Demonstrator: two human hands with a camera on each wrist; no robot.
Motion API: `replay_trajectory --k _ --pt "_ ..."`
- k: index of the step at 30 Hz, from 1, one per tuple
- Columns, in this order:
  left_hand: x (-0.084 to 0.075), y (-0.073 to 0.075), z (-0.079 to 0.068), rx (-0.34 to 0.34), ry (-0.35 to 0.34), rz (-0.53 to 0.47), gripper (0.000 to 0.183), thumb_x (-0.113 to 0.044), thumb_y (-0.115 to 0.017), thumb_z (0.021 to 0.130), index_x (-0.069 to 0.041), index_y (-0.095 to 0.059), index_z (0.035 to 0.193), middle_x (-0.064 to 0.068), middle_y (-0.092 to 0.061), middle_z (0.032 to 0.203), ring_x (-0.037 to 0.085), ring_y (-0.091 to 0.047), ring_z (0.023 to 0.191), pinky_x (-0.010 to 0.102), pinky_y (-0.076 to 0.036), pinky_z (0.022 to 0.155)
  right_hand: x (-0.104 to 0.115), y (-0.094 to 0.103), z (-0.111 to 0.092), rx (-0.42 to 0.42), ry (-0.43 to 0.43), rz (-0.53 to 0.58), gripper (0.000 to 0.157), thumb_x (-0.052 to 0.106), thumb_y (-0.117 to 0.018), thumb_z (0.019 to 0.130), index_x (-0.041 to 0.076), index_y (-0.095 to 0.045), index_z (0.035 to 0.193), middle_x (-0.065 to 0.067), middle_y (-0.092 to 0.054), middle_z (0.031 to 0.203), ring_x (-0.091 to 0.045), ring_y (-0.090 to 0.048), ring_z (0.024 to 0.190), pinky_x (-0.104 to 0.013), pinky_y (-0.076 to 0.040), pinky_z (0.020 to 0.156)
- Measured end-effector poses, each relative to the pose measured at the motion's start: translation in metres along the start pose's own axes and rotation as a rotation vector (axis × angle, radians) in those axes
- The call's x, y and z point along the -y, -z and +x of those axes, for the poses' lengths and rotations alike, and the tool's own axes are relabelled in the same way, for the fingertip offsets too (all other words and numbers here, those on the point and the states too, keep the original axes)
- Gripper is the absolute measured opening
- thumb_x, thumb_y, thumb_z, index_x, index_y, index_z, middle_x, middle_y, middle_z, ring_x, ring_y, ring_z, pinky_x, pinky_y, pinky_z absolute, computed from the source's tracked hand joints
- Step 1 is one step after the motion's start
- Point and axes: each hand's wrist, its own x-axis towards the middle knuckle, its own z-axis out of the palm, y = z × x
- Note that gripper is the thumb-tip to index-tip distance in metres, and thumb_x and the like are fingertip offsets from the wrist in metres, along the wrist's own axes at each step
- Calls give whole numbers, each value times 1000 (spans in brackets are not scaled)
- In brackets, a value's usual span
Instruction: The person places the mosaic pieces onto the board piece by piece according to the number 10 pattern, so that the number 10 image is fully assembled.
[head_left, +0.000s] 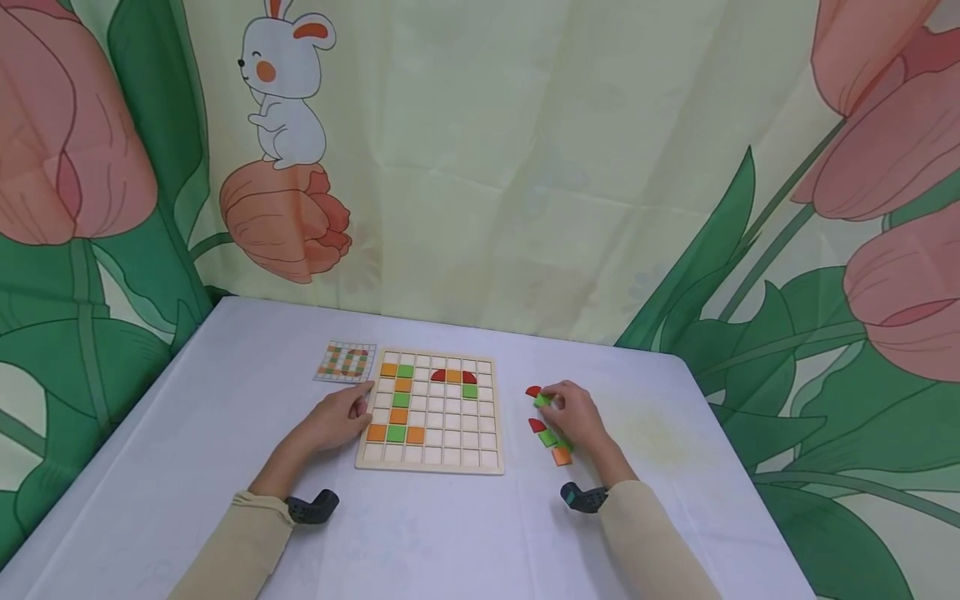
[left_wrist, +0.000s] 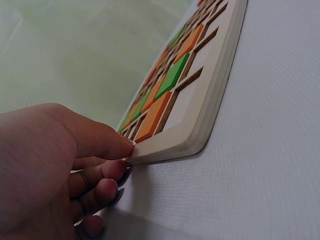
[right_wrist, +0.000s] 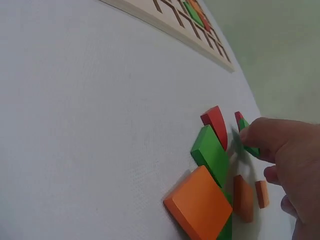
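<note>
A wooden grid board (head_left: 442, 469) lies on the table with orange and green square tiles and red quarter-round tiles in some cells. My left hand (head_left: 333, 419) is at its left edge; in the left wrist view the thumb (left_wrist: 102, 140) touches the rim near a corner, other fingers loosely bent beside it. Right of the board, my right hand (head_left: 576, 412) pinches a green square tile (right_wrist: 248, 137) between thumb and fingers, close over the table. A red quarter-round tile (head_left: 533, 391) shows just past it. Nearer me lie another red tile (right_wrist: 215, 125), a green tile (right_wrist: 211, 154) and an orange tile (right_wrist: 200, 205).
A small printed pattern card (head_left: 346, 361) lies at the board's upper left. Two more orange tiles, one nearer (right_wrist: 243, 199) and one farther (right_wrist: 262, 194), stand by the right hand. A white cloth covers the table (head_left: 450, 542); a printed curtain (head_left: 487, 167) hangs behind.
</note>
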Motion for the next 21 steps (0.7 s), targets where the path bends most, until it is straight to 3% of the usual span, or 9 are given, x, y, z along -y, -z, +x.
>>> replay_trajectory --k 4,15,21 --pt "2 0 0 2 -5 0 60 -12 -58 90 1 -38 145 3 -49 81 14 -44 72 24 -35 58 8 -2 1 0 30 28 30 20 -72 84 15 -71 114 -4 -64 109 -20 -52 90 -26 -50 71" --pt "2 -1 2 10 8 -8 61 -14 -58 91 0 -37 146 3 -49 82 14 -45 72 24 -36 59 44 -17 9 15 260 59 23 17 -72 84 14 -74 107 -2 -66 101 -17 -50 76 -27 -40 66" --pt "2 0 1 7 11 -16 61 -14 -59 91 -2 -38 146 3 -50 82 14 -45 73 24 -36 60 68 -33 11 51 289 81 23 15 -72 84 13 -74 106 -1 -66 100 -13 -48 72 -25 -39 63"
